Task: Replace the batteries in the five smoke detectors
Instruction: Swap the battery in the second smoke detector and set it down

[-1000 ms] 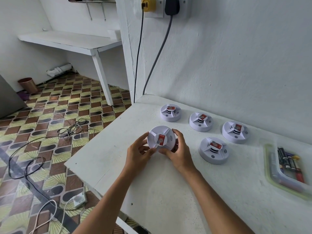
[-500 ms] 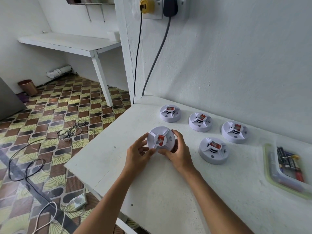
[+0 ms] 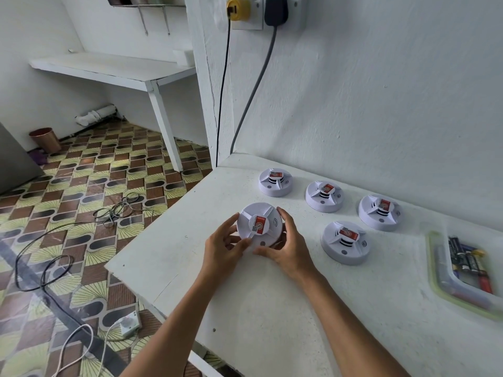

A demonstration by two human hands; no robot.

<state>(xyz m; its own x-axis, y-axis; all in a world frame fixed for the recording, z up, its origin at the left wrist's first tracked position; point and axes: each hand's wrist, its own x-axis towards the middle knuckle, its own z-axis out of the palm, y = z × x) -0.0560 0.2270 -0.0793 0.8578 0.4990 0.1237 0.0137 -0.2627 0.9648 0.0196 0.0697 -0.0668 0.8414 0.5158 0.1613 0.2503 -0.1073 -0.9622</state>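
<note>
The first smoke detector (image 3: 259,225) is held up off the white table (image 3: 272,308) near its left edge, tilted so its face with the red label looks toward the camera. It is gripped from both sides: the left hand (image 3: 226,247) is curled round the left rim with the thumb laid on the lower front, and the right hand (image 3: 290,247) is wrapped round the right rim, fingers behind the body. No seam or gap can be seen yet, so the unit is judged to be unopened, and the task barely begun. Four other detectors are seen sitting flat and apart on the table toward the wall, at (image 3: 275,182), (image 3: 324,196), (image 3: 379,212) and (image 3: 345,242), all apparently untouched. The replacement batteries (image 3: 462,254) are lying in a clear tray (image 3: 435,265) at the far right. What is called for next, most likely, is a twist of cover against base, or a turn-over to find the battery compartment; where that compartment sits cannot be told from here.
</note>
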